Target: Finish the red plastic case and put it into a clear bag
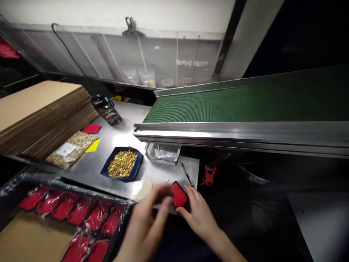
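My right hand [198, 213] is wrapped round the edge of a small red and black piece [180, 195], thumb on its near side and fingers along its right side. Just left of it, my left hand [147, 218] is blurred, its thumb and forefinger close to the piece's left edge; whether they touch it or hold something small, I cannot tell. A blue bin [137, 165] of small gold-coloured parts [121, 163] stands on the metal table beyond my left hand. A pen [187, 174] lies just beyond the piece, and a pale round object [145, 189] shows beside my left hand.
A green conveyor [218, 105] with a metal side rail crosses the right side. Wrapped red pieces [77, 212] fill a tray at lower left. Stacked cardboard [43, 109], a bottle [107, 110], a bag of gold parts [73, 147] and a clear box [163, 153] stand around the table.
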Motion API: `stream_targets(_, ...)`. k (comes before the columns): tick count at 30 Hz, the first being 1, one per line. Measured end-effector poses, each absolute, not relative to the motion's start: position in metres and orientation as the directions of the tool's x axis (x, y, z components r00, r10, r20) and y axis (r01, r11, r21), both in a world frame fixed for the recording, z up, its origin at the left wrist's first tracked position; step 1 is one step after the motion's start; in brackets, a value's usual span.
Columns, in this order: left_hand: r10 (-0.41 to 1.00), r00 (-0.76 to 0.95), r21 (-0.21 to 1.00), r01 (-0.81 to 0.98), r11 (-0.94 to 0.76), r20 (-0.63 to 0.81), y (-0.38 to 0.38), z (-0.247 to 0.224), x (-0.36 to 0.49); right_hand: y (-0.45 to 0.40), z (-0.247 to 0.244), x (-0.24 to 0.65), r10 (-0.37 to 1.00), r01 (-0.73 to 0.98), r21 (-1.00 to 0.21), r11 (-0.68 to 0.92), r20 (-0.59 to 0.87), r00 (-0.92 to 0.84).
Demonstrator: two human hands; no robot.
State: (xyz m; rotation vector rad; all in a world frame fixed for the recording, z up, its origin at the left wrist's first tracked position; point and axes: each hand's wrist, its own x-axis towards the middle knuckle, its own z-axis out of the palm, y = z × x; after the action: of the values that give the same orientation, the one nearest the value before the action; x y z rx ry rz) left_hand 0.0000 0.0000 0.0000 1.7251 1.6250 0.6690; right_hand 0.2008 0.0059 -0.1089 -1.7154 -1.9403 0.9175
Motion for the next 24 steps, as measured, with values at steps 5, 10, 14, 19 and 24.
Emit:
stream_targets(5, 0.794, -0.074, 0.189, 0.954, 0.232, -0.604, -0.095, -0.126, -0.032, -0.013, -0.175, 0.167, 0.969, 0.889, -0.453, 0.061, -0.188, -0.162)
stream_targets(10, 0.733, -0.094, 0.212, 0.926, 0.313, -0.673, -0.157, -0.163, -0.075, -0.012, -0.187, 0.171, 0.976, 0.906, -0.402, 0.133, -0.106, -0.191)
stream_targets(14, 0.79, -0.174, 0.039, 0.969, 0.242, -0.588, -0.134, -0.162, -0.068, -0.013, -0.185, 0.181, 0.979, 0.884, -0.441, 0.154, -0.052, -0.196)
stream_targets(19, 0.915, -0.103, 0.694, 0.62, 0.366, -0.391, -0.059, -0.155, -0.019, -0.025, -0.165, 0.192, 0.981, 0.823, -0.563, 0.073, -0.11, -0.163)
stream_targets(24, 0.747, 0.373, 0.571, -0.484, 0.663, -0.551, -0.017, -0.162, 0.022, -0.048, -0.146, 0.193, 0.957, 0.672, -0.74, -0.019, -0.209, -0.203)
